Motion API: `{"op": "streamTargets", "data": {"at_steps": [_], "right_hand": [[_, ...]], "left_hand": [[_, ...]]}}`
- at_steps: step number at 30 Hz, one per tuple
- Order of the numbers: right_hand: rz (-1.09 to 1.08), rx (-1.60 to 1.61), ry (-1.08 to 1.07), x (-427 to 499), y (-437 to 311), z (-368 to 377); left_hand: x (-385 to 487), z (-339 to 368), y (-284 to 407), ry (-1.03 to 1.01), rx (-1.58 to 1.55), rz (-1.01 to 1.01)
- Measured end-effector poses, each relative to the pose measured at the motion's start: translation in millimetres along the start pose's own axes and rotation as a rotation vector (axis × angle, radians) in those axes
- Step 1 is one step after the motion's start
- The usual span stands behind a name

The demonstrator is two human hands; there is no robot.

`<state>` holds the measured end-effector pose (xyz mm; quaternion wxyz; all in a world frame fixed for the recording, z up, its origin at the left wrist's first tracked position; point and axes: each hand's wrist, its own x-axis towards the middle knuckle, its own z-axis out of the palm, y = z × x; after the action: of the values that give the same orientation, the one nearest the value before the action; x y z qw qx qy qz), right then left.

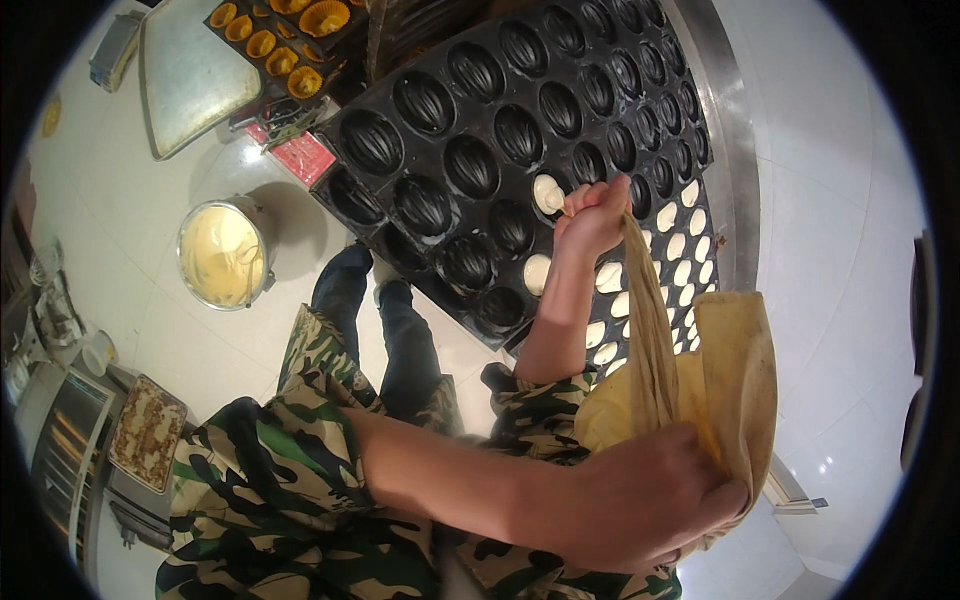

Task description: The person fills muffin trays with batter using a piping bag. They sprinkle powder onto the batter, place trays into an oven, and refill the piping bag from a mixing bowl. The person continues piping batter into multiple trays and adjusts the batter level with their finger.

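Note:
My right hand [596, 214] is closed around the narrow end of a tan cloth piping bag [651, 322], over a dark baking mould [517, 135] with oval ridged cavities. Pale batter [547, 193] fills the cavity beside its fingers, and another filled cavity [536, 274] lies nearer my body. My left arm crosses to the right, where my left hand [652, 495] grips the wide upper part of the bag. The bag's folded edge [739, 360] rises beyond it, with yellow staining. A second mould [604, 352], partly under the first, has many batter-filled cavities. The bag's tip is hidden by my fingers.
A metal bucket [221, 255] of yellow batter stands on the floor at left. Farther up are a metal sheet pan [199, 67], a red box [304, 157] and a tray of orange paper cups [281, 61]. A steel rim [739, 150] curves along the right.

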<state>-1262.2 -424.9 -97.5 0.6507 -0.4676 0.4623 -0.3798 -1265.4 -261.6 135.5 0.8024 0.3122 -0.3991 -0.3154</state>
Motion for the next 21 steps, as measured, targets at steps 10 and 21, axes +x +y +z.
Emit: {"op": "streamTargets", "data": {"at_steps": [10, 21], "right_hand": [[-0.053, -0.21, -0.116, -20, -7, -29], [-0.437, -1.451, -0.53, -15, -90, -30]], "left_hand": [[18, 9, 8, -0.127, 0.013, -0.062], [-32, -9, 21, 0.961, 0.076, -0.023]]}}
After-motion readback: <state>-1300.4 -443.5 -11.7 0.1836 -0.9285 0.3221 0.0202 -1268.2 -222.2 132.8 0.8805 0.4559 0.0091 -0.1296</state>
